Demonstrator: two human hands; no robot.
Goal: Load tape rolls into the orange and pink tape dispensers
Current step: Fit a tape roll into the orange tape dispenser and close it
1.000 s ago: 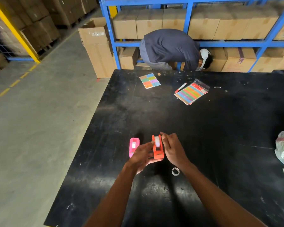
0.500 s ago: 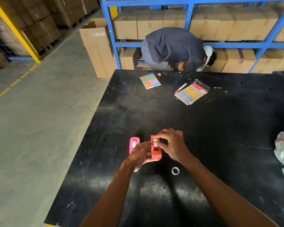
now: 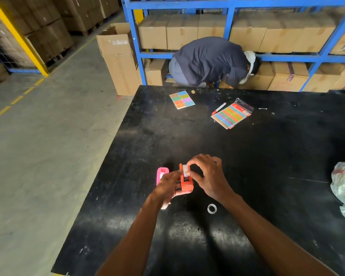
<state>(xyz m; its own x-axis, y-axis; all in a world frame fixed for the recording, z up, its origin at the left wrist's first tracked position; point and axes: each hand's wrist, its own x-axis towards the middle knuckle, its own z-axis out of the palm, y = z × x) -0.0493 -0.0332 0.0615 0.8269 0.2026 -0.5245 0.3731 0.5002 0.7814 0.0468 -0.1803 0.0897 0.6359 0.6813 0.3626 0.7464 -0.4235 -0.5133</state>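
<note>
Near the table's (image 3: 267, 156) front-left part, both hands worked at the orange dispenser (image 3: 186, 183). Left hand (image 3: 166, 186) held the dispenser from its left side, fingers closed around the body, thumb near the top edge. Right hand (image 3: 207, 179) came in from the dispenser's right, thumb and forefinger pinched together on the white tape roll (image 3: 185, 170), which sat in the dispenser's upper well. Whether the roll was fully seated could not be told; fingers covered part of it.

Pink dispenser (image 3: 161, 174) lay just left of the orange one, partly behind the left hand, something white showing in its well. A small clear ring (image 3: 212, 208) lay on the table in front of the orange dispenser and slightly to its right, apart from both hands; likely a spent core or a spare roll.

Judgement: step in hand was seating the roll and leading the tape end toward the cutter. To do it well, the left grip should stay firm and low so the body does not twist; the roll should be pressed straight down until it sits square; the free end should be drawn forward flat, sticky side down, without letting it fold on itself.

Beyond the dispenser, at the table's far edge, lay sticker sheets (image 3: 231, 116) and a pen (image 3: 219, 108); a person (image 3: 209, 60) bent at the shelves.
</note>
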